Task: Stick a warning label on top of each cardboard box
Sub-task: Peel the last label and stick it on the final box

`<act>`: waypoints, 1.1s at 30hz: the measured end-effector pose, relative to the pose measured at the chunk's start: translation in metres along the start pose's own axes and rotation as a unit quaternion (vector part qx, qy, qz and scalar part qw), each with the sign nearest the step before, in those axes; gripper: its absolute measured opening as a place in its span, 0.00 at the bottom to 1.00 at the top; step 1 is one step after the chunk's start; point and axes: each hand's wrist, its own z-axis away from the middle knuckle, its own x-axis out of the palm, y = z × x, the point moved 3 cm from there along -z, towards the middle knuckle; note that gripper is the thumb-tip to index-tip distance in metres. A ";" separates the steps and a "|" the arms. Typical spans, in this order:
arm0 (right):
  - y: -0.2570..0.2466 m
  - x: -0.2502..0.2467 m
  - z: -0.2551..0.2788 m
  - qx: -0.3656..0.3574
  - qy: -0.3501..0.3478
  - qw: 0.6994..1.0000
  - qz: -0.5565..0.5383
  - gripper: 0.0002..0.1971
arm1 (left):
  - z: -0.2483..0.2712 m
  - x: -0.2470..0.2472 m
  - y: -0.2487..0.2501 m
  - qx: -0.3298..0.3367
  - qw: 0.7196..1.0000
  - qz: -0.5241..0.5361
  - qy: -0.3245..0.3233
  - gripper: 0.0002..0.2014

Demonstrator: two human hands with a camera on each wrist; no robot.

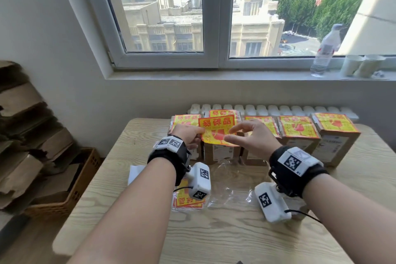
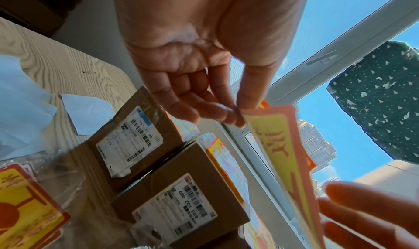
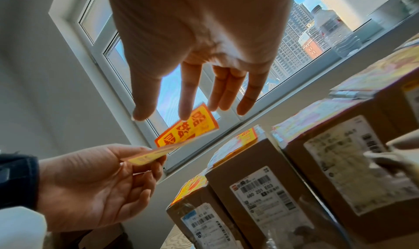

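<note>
Pinching warning label (image 1: pixel 216 130) in left hand (image 1: pixel 188 135) fingers, right hand (image 1: pixel 250 137) beside

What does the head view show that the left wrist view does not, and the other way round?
Only the head view shows the bottle and cups on the windowsill, the radiator, and the whole row of labelled boxes. Only the left wrist view shows the left palm from below and the printing on the shipping labels. Both show the left hand pinching the warning label, the open right hand beside it, and spare labels on the table.
</note>
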 end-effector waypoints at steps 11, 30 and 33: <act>0.058 -0.049 0.033 0.063 0.099 0.986 -0.116 0.11 | 0.026 0.064 0.002 0.049 0.995 0.023 -0.082 0.07; 0.151 -0.058 0.082 0.186 0.046 0.979 0.072 0.12 | 0.037 0.117 -0.033 0.022 0.989 0.103 -0.102 0.10; 0.146 -0.066 0.085 0.170 0.134 0.976 -0.030 0.04 | 0.040 0.127 -0.035 0.019 0.989 0.098 -0.108 0.10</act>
